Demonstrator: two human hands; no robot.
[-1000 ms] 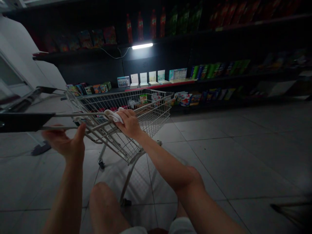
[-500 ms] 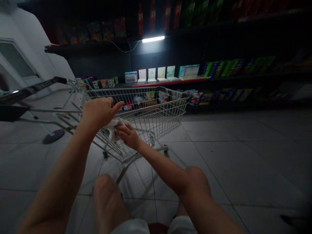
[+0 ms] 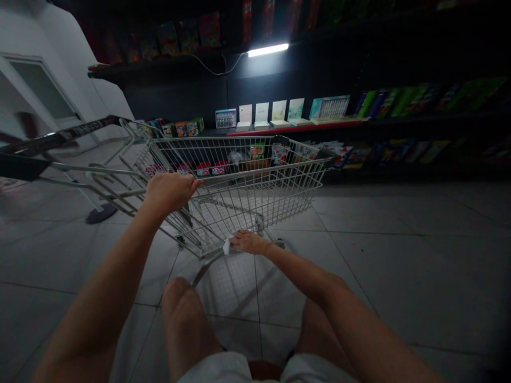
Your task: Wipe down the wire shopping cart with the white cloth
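The right grip (image 3: 247,242) has its fingers together and stretched out low on the near corner of the wire basket, pressing a small white cloth (image 3: 227,246) against the wires; only a corner of the cloth shows past the fingertips. The left grip (image 3: 170,192) lies over the basket's top rail, fingers together and pointing right, though the view does not show whether they are clamped around the wire.

Both hands are on one chrome wire shopping cart (image 3: 239,213), which stands on the grey floor tiles (image 3: 399,266) directly ahead of the person's bare knees (image 3: 178,298) and white shorts (image 3: 211,369). A black handle (image 3: 19,166) closes the cart's far left end. Small red packets (image 3: 203,169) and a green-labelled package (image 3: 257,151) sit on the shelf behind the basket, seen through its wires.

Beyond the cart, dark shelving holds a row of pale cards (image 3: 263,113) on a red-edged shelf (image 3: 295,127), with coloured boxes and bottles (image 3: 247,21) higher up, lit by a white tube light (image 3: 267,50). To the left are a glazed door (image 3: 43,88) and a round dark stand base (image 3: 101,214).
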